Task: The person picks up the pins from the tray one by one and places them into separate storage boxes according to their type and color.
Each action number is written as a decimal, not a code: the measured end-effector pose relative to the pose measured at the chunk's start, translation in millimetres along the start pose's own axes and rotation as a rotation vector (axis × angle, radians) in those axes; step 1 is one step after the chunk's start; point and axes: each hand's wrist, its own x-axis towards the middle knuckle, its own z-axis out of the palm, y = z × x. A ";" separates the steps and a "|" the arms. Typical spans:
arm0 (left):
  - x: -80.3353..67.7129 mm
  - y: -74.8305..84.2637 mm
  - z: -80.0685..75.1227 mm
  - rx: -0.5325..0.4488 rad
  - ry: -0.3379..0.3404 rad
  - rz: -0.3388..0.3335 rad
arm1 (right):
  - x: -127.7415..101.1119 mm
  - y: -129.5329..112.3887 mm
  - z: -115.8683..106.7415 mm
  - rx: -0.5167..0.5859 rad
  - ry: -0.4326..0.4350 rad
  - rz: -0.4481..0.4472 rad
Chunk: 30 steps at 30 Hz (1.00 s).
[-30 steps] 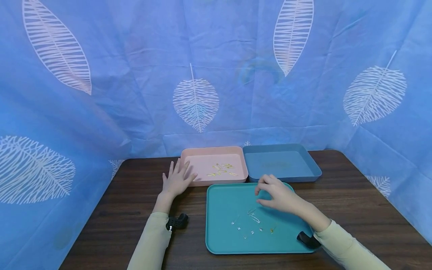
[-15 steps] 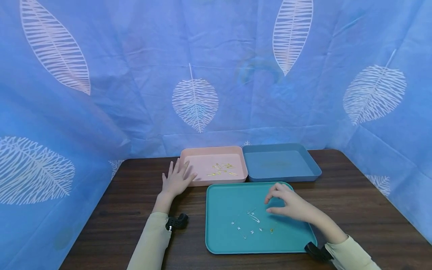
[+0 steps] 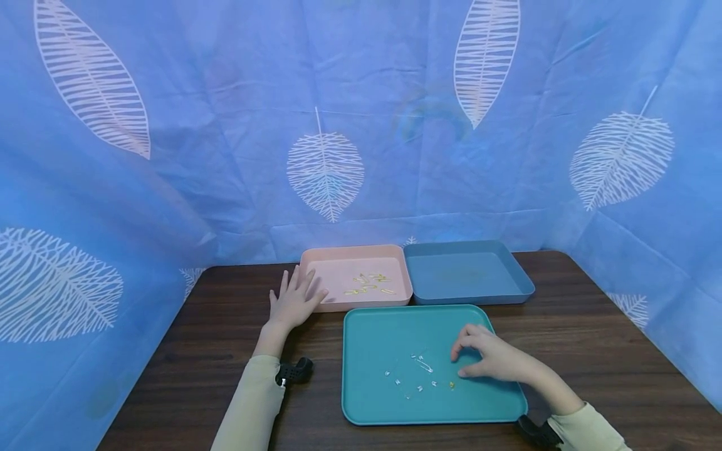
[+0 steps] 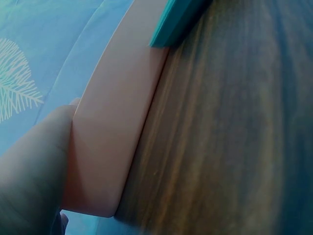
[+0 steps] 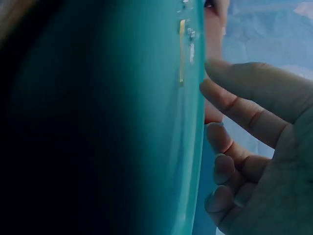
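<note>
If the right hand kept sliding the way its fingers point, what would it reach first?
Probably the gold safety pin lying just ahead of the right hand on the teal tray, then the silver pins beyond; depth is hard to judge.

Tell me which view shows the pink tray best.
The head view: the whole pink tray shows, with gold pins inside and the left hand on its corner. The left wrist view shows only its outer wall, close up. The right wrist view shows nothing certain of it.

Left hand (image 3: 293, 302) lies flat with fingers spread; right hand (image 3: 492, 358) hovers low, fingers seemingly loosely curled.
</note>
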 end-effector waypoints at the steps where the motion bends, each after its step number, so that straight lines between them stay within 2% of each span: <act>1: -0.2 0.1 0.2 0.002 0.000 0.001 | 0.2 0.5 0.9 -0.001 -0.007 0.005; 9: -1.3 0.9 -0.8 0.003 0.002 -0.003 | 0.7 2.9 3.7 -0.005 -0.067 0.022; 22: -2.0 0.2 0.3 0.000 0.004 0.008 | -1.3 -3.7 4.6 -0.023 -0.101 0.035; 30: -3.1 1.2 -2.0 -0.006 -0.006 0.005 | -1.8 -6.6 4.7 -0.056 -0.108 0.011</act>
